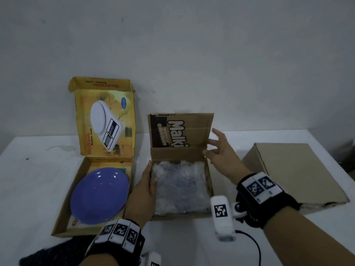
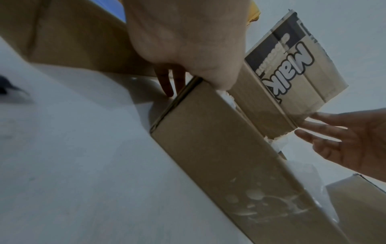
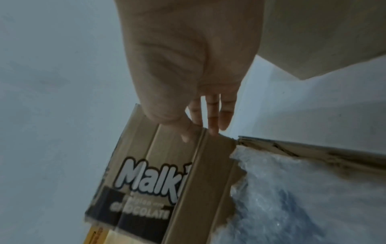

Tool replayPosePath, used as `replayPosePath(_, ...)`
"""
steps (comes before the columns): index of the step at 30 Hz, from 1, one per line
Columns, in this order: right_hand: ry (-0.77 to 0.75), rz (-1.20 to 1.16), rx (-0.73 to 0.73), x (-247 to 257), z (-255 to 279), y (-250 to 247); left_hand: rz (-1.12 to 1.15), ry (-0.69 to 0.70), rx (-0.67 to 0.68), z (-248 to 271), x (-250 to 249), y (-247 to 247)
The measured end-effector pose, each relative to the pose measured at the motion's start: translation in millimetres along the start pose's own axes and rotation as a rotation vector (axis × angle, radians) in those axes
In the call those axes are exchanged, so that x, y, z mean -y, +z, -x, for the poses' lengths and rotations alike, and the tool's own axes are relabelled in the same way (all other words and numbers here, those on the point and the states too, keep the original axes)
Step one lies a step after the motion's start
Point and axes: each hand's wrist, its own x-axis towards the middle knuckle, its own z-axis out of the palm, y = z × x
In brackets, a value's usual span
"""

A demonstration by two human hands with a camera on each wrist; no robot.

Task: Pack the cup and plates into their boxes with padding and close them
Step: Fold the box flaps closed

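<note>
Left hand [image 1: 142,191], fingers straight, braces the box's [image 1: 209,177] left wall; right hand [image 1: 222,154], fingers spread, should ease its lid [image 1: 192,131] squarely over the bubble wrap [image 1: 180,189].

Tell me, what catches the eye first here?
A purple plate lies in the open yellow box on the left. The middle box, topped with bubble wrap, has the left hand on its left wall and the right hand spread at its upright lid. A closed box sits at right.
</note>
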Motion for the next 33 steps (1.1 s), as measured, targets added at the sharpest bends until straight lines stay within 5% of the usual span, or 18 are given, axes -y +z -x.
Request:
replayPosePath(4, -0.136, 0.255, -0.03, -9.0, 13.7, -13.5, 0.333, -0.098, 0.065, -2.2, -9.5, -5.7)
replayPosePath(8, -0.134, 0.327, 0.113, -26.7, 40.1, -20.2, 0.674, -0.243, 0.12, -7.4, -24.6, -14.4)
replayPosePath(18, -0.257, 0.666, 0.207, -58.5, 71.8, -7.3, 0.135, -0.153, 0.215, -2.2, -10.6, -7.4)
replayPosePath(22, -0.32, 0.653, 0.219, -42.3, 95.0, 1.7, -0.16, 0.126, 0.154, -0.5, -8.8, 0.5)
replayPosePath(26, -0.437, 0.726, 0.301, -43.9, 112.9, 22.3, -0.201, 0.197, 0.185, -5.2, -1.8, 5.5)
replayPosePath(33, -0.609, 0.747, 0.152, -49.3, 123.9, 47.6, -0.207, 0.219, 0.194, -4.7, 2.6, 6.6)
